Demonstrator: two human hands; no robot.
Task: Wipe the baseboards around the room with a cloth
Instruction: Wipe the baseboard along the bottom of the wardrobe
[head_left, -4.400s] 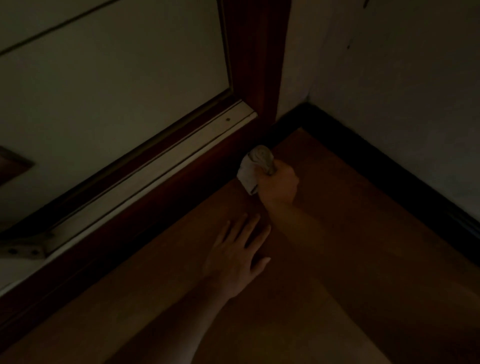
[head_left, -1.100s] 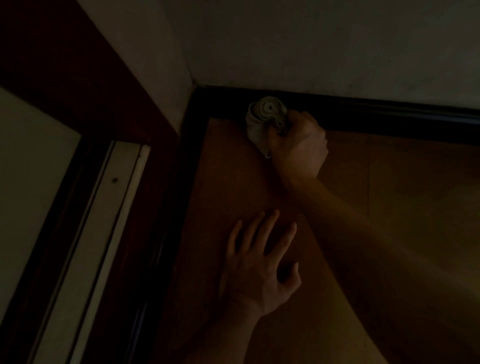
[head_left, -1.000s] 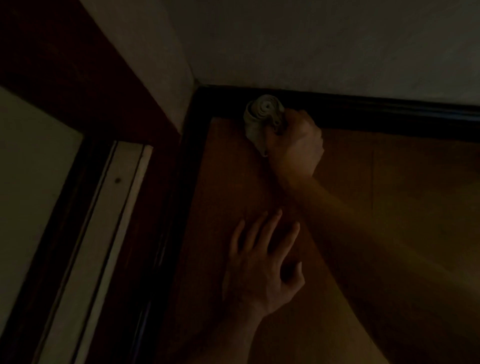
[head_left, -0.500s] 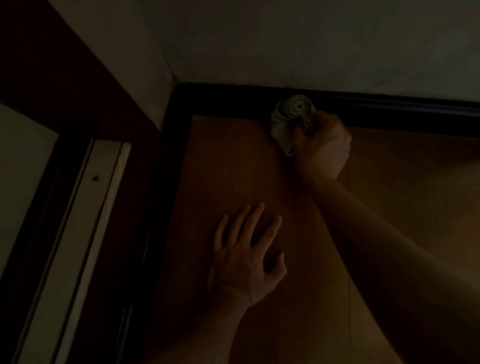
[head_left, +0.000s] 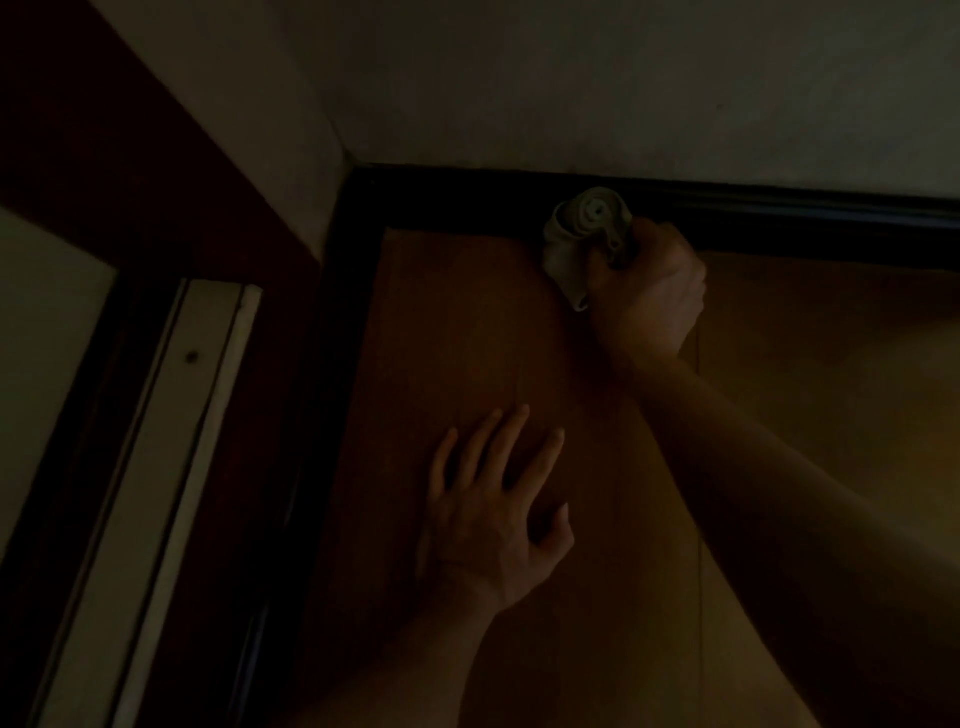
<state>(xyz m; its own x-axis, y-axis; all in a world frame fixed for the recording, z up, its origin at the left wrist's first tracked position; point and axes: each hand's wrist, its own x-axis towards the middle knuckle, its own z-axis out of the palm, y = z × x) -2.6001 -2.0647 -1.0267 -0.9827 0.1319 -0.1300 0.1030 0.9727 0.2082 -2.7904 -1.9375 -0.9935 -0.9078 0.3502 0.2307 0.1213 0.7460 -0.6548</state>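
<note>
The room is dim. A dark baseboard (head_left: 810, 218) runs along the foot of the far wall and turns a corner at the left (head_left: 358, 270). My right hand (head_left: 647, 291) grips a pale bunched cloth (head_left: 576, 234) and holds it against the far baseboard, right of the corner. My left hand (head_left: 498, 512) lies flat on the wooden floor with its fingers spread, nearer to me and holding nothing.
The wooden floor (head_left: 805, 374) stretches to the right along the baseboard. On the left stands a dark red door frame (head_left: 156, 171) with a pale metal threshold track (head_left: 171, 457). Pale walls (head_left: 571, 83) meet at the corner.
My right hand has slid the cloth along the far baseboard to the right, away from the corner. My left hand stays planted on the floor.
</note>
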